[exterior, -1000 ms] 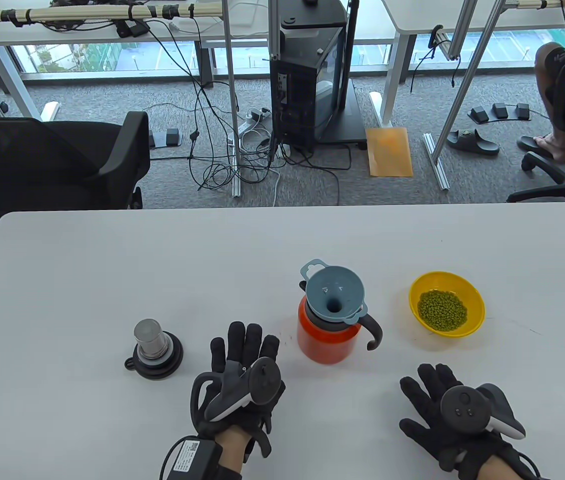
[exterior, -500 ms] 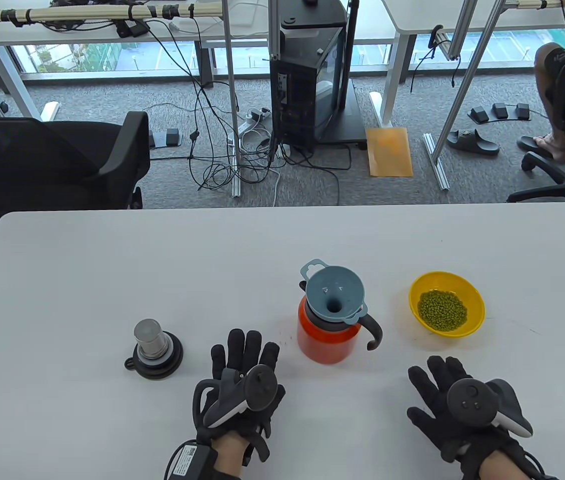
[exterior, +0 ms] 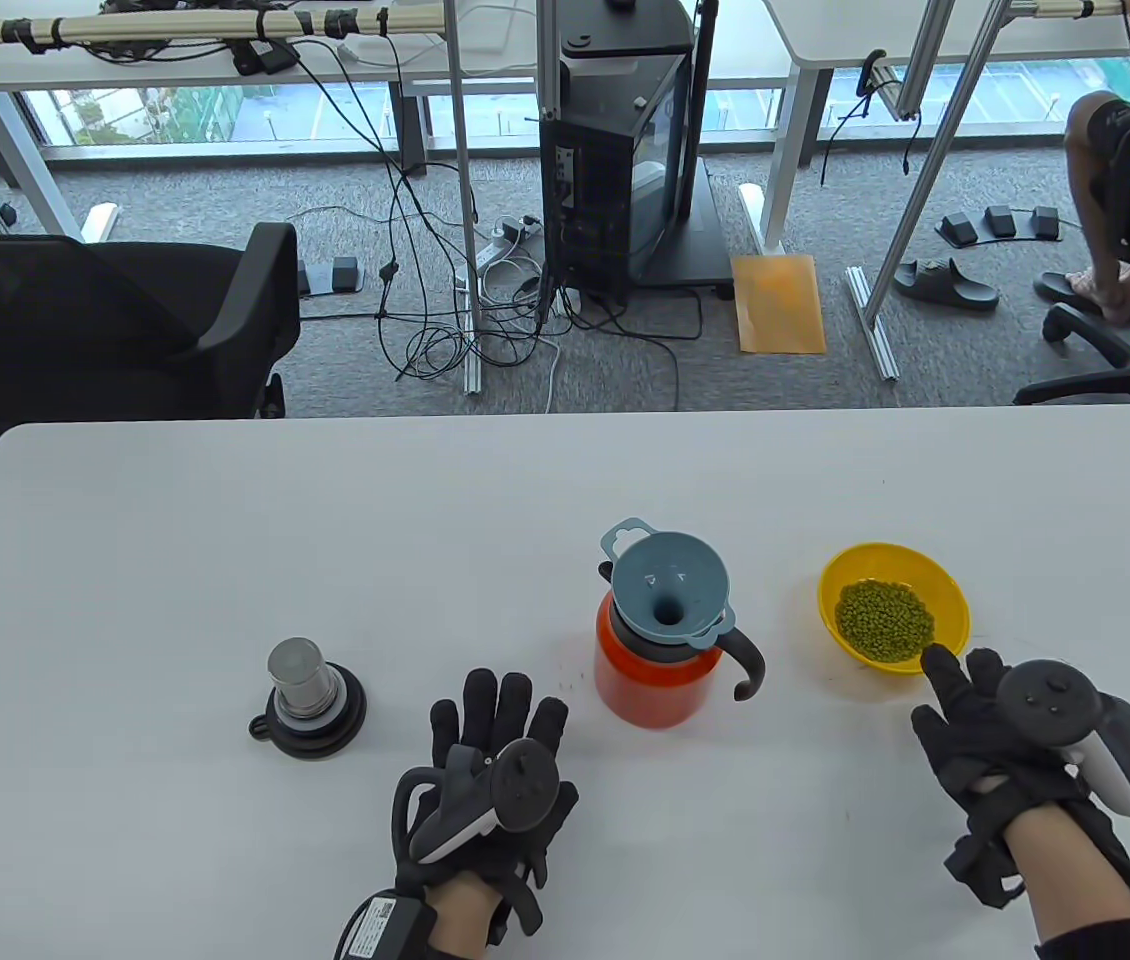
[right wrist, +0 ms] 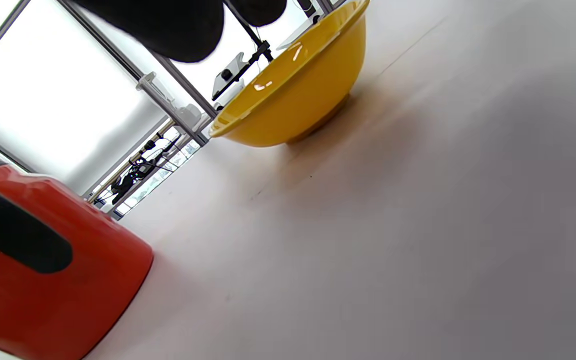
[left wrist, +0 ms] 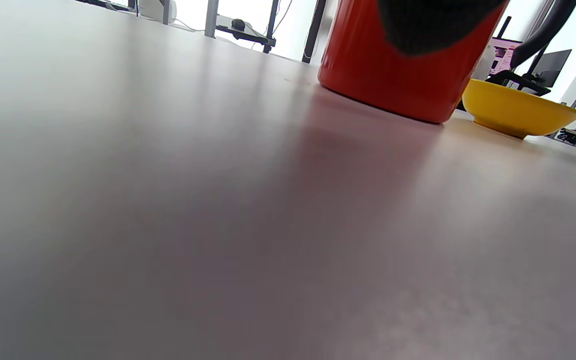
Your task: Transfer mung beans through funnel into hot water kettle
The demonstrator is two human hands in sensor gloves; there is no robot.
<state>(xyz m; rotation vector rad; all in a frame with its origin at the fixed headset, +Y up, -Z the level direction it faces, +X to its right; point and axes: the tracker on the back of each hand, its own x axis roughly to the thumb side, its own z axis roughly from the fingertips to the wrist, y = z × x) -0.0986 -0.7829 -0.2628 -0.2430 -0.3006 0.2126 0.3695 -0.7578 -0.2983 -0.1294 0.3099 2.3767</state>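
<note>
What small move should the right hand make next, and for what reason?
Probably the right hand should close its fingers on the near rim of the yellow bowl and lift it. Its fingertips already reach that rim, the mung beans are all in the bowl, and the blue funnel sits ready in the mouth of the red kettle.

Left grip [exterior: 490, 775] flat, fingers spread; right grip [exterior: 1000, 725] raised, fingers extended.

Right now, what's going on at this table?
The right hand reaches toward the yellow bowl of mung beans, fingertips at its near rim, holding nothing yet. The left hand lies open on the table beside the orange kettle, which has the blue funnel in its mouth. No beans poured yet.
</note>
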